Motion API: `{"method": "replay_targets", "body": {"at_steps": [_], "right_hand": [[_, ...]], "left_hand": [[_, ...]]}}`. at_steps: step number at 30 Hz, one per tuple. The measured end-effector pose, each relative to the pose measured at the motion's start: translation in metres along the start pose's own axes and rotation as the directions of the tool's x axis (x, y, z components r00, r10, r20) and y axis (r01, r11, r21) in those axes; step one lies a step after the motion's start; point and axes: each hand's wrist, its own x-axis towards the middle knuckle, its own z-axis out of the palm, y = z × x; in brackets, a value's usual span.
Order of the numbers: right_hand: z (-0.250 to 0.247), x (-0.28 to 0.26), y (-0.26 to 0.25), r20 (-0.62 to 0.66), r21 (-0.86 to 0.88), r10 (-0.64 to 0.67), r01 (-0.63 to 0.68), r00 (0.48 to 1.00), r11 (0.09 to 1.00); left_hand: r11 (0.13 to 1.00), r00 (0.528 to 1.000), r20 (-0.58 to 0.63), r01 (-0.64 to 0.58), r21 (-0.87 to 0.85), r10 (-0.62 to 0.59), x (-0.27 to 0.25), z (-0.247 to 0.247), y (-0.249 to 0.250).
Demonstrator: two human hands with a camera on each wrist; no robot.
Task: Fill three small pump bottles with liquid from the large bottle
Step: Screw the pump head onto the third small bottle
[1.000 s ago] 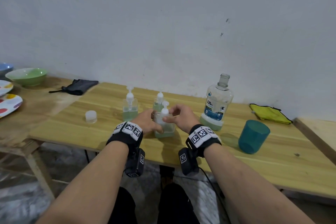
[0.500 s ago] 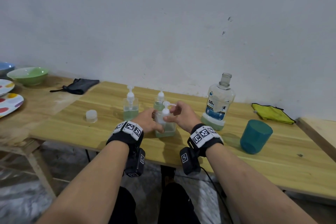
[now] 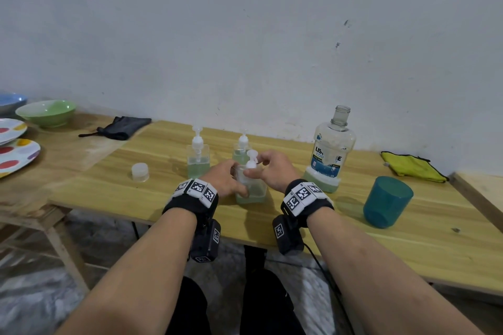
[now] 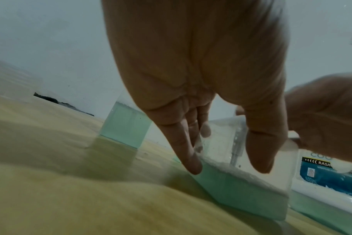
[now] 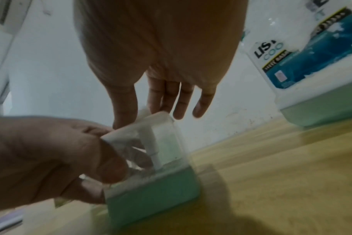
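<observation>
Near pump bottle [image 3: 251, 185]: it stands upright on the wooden table [image 3: 408, 242], between your two hands, part filled with green liquid.
Left hand [image 3: 224, 181]: your thumb and fingers wrap its clear body from 9 o'clock, thumb [image 4: 260, 152] on the near face, fingertips [image 4: 192, 160] at the liquid line.
Right hand [image 3: 273, 171]: your thumb and forefinger pinch its white pump collar from 3 o'clock; the other fingers hang apart.
Other pump bottles: one [image 3: 198, 160] at 10 o'clock, one [image 3: 241, 147] at 12, just behind.
Large bottle [image 3: 330, 152]: uncapped, at 2 o'clock, well apart from your fingers.
</observation>
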Motion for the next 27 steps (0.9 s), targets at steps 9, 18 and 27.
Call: {"method": "replay_targets", "body": {"at_steps": [9, 18, 27], "right_hand": [[-0.022, -0.006, -0.012, 0.145, -0.107, -0.147, 0.163, 0.978, 0.981], [-0.042, 0.009, -0.034, 0.153, -0.503, -0.313, 0.347, 0.937, 0.792], [-0.011, 0.002, -0.041, -0.103, -0.530, -0.146, 0.070, 0.984, 0.845]], "left_hand": [[1.000, 0.999, 0.043, 0.003, 0.001, -0.003, -0.001, -0.005, 0.000], [1.000, 0.998, 0.066, 0.020, 0.019, -0.022, 0.001, -0.006, 0.002], [0.999, 0.999, 0.041, 0.026, 0.028, -0.027, -0.003, -0.001, 0.002]]}}
